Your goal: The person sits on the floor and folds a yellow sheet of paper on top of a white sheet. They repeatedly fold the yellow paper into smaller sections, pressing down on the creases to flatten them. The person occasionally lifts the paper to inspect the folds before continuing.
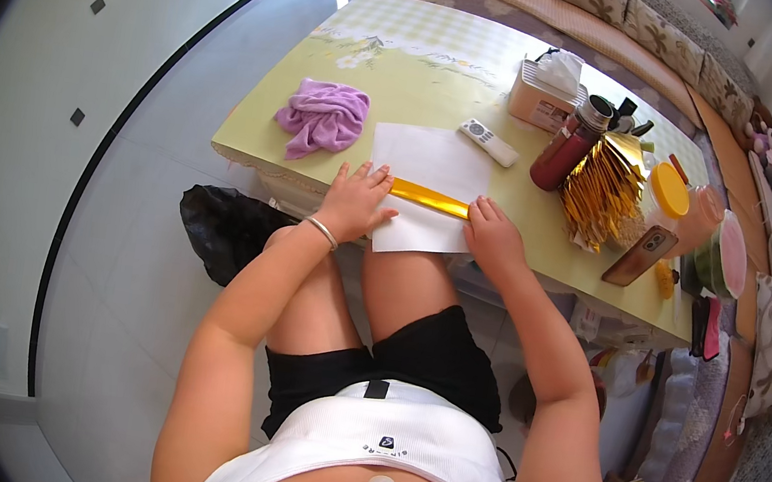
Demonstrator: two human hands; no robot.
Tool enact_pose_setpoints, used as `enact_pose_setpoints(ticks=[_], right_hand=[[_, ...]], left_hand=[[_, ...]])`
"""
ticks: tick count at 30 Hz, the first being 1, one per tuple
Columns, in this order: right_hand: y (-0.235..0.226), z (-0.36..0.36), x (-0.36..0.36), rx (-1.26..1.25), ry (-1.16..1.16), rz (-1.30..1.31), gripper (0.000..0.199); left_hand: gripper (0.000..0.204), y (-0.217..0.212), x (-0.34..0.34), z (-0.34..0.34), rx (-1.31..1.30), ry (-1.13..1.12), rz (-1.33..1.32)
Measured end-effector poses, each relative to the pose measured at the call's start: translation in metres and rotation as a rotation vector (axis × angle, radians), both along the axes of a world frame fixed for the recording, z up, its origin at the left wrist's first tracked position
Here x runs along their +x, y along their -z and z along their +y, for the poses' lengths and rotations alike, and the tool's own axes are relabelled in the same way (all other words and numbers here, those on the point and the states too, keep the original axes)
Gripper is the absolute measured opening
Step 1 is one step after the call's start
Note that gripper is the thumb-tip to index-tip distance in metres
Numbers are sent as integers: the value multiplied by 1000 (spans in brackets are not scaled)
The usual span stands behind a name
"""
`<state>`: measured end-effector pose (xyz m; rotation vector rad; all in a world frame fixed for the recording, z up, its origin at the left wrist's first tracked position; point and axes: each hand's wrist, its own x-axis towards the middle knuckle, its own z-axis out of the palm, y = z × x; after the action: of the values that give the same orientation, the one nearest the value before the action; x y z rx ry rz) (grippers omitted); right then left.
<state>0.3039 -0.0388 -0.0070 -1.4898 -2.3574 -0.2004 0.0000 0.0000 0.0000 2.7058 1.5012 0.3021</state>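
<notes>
Two ends of one golden strip [430, 197], both under the fingers

The step in hand, as I judge it, is to keep a narrow, shiny strip straight and flat, perhaps while a fold is pressed into it. The strip lies across a white sheet of paper [431, 156] at the near side of the table [418, 75]. The lower end of this sheet seems to reach past the table's edge, above the thigh.

The strip is between the hands. The left hand [355, 200] is palm down and rather wide: its fingers are spread, with the fingertips at the strip's left end, and its thumb is well apart from them, pointing to the paper just below the strip. The right hand [498, 244] is narrower, with its fingers close together and the tips at the right end. Whether it pinches the strip or only presses from above, I cannot tell.

In my judgement, the next move calls for even, gentle pressure along the strip, with both ends kept in line, because such thin, foil-like material could crease or slip on the paper.

To the right, well apart from the strip, stands a fanned bundle of golden pieces [602, 193], beside a dark red bottle [566, 148].
</notes>
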Motion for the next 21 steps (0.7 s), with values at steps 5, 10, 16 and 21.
enact_pose_setpoints(ticks=[5, 10, 16, 21], right_hand=[[-35, 15, -13, -69, -24, -355, 13], [-37, 23, -15, -124, 43, -167, 11], [-49, 6, 14, -148, -114, 295, 47], [-36, 9, 52, -236, -195, 392, 61]], left_hand=[[39, -43, 57, -3, 197, 72, 52], [10, -26, 91, 4, 365, 256, 24], [6, -26, 86, 3, 253, 121, -137], [16, -39, 44, 22, -44, 133, -534]])
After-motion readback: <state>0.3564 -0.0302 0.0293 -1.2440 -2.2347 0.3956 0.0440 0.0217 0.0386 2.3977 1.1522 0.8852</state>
